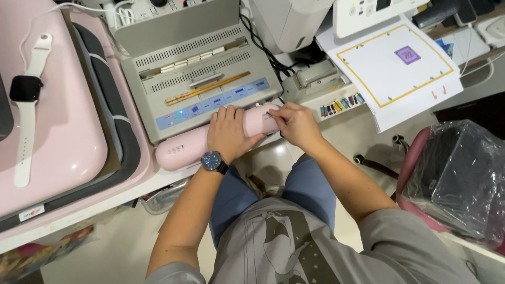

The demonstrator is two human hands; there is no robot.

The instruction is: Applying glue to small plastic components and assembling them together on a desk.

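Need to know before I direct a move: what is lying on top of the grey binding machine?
A pair of wooden chopsticks lies slanted across the grey binding machine. Its front edge is covered by the pink rounded cylindrical device and the left hand.

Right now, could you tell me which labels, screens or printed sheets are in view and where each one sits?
Printed sheet: upper right, white, yellow border, small purple square.
Smartwatch: far left on the pink surface, dark square screen, white strap.
Small label: lower left table edge, white with red.
Pink roll device: under left hand, right hand at its end.

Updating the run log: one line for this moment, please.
left hand: gripping pink cylindrical device | right hand: pinching its end | device: lying at table edge
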